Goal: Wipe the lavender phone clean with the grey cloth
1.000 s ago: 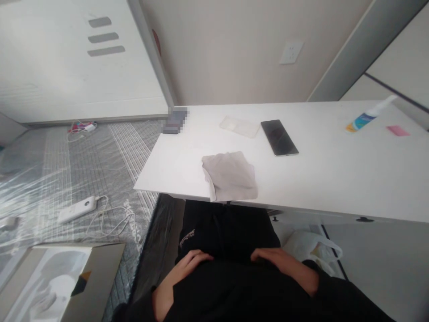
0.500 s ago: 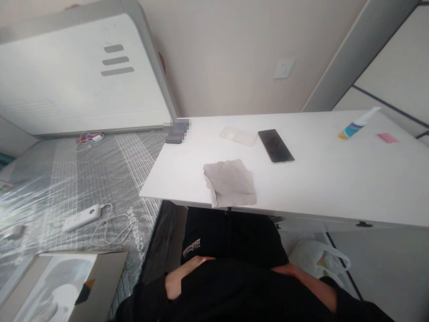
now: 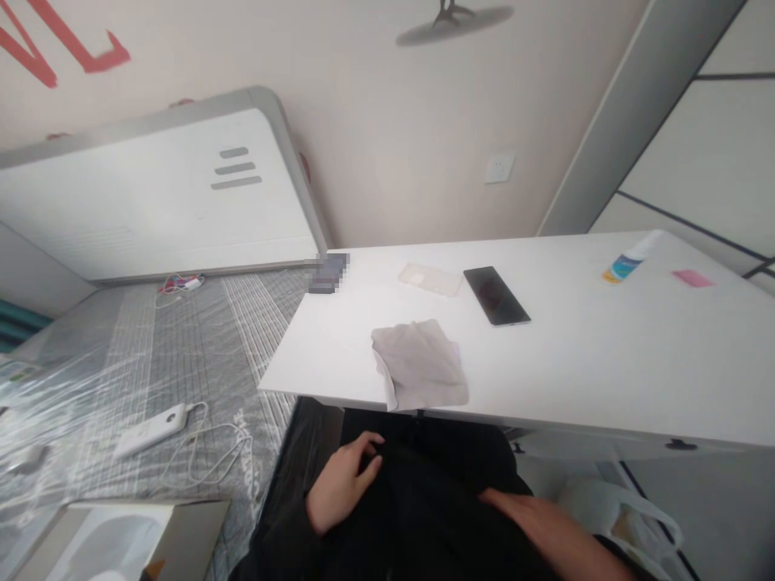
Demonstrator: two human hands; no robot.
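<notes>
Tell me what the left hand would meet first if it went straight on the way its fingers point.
Probably the near edge of the white table, just below the grey cloth overhanging it. The left hand lies lower, on the black trousers, so it may pass underneath instead.

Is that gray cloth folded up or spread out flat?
Folded, but loosely. The gray cloth lies in overlapping layers, with a doubled edge along its left side, near the front edge of the white table.
</notes>
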